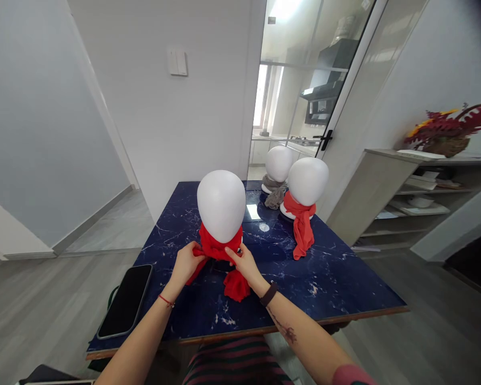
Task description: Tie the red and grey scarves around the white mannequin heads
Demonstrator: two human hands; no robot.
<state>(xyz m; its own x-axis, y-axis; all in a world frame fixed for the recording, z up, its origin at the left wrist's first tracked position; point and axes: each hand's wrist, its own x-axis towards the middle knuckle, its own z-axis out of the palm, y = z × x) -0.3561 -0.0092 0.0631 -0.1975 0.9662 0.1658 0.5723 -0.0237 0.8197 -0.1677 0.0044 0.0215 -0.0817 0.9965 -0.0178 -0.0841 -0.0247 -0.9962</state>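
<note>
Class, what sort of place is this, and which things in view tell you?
Probably inside a home: a glass door shows what looks like a kitchen hob beyond, and a flower arrangement tops a shelf unit.

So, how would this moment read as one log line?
Left hand: holding red scarf | Right hand: touching it | Scarf: wrapped beneath front mannequin head | Phone: on table, left

A smartphone point(126, 300) lies at the left edge of the bench point(292, 289), a rocker switch point(178, 62) is fixed to the wall point(208, 117), and the shelf unit point(372, 192) right of the glazed door point(292, 45) carries a basket point(449, 146) of red-and-yellow foliage point(443, 126).
</note>
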